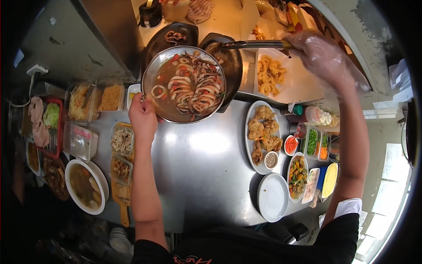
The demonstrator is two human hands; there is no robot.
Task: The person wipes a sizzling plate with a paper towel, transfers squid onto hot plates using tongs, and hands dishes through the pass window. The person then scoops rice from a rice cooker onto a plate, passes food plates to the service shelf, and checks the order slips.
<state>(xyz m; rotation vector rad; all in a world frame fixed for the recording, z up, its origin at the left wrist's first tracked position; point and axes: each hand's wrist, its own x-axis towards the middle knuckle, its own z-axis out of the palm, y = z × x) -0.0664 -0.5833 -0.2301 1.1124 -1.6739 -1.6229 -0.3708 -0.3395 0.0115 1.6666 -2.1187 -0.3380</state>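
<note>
At the bench's [198,171] far edge, left of centre: pan [148,67] of sliced squid [206,94] and sauce, held one-handed.
Left hand [143,119] is closed on the pan's near-left side; gloved right hand [318,57] is closed round tongs [259,44], tips at the right-hand dark plate [234,66], contact unconfirmed. Judged risk: sauce spilling over the rim, caused by a slackened grip, a tilt or a knock against that plate.
</note>
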